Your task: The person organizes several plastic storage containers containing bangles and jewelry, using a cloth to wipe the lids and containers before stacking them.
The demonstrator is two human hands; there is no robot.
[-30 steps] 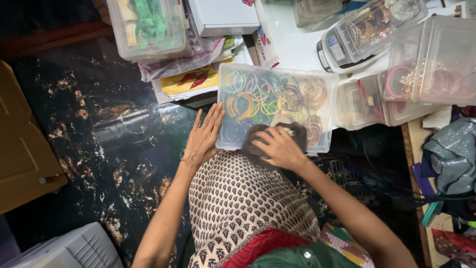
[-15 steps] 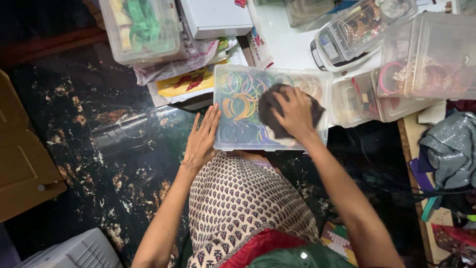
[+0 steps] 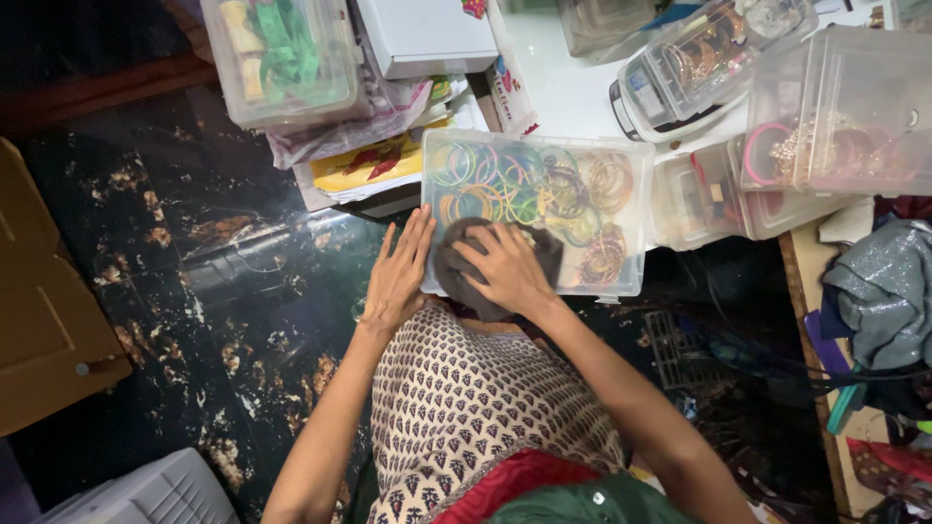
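Note:
A clear plastic box [image 3: 631, 175] full of coloured bangles rests on my lap, lid closed. My right hand [image 3: 505, 267] presses a dark cloth [image 3: 454, 262] flat against the near left part of the lid. My left hand [image 3: 398, 277] lies flat with fingers extended against the box's left edge, steadying it. My patterned garment [image 3: 466, 398] is below the box.
Several other clear boxes of bangles [image 3: 835, 116] sit on the white table [image 3: 573, 92] beyond. A box with green items [image 3: 282, 53] and a white box [image 3: 427, 34] stack at the upper left. A grey glittery cloth [image 3: 879, 301] lies at right. Dark marbled floor [image 3: 194, 291] spreads left.
My right hand slid the dark cloth from the lid's far middle back toward me to the near left corner. The left hand stayed at the box's left edge.

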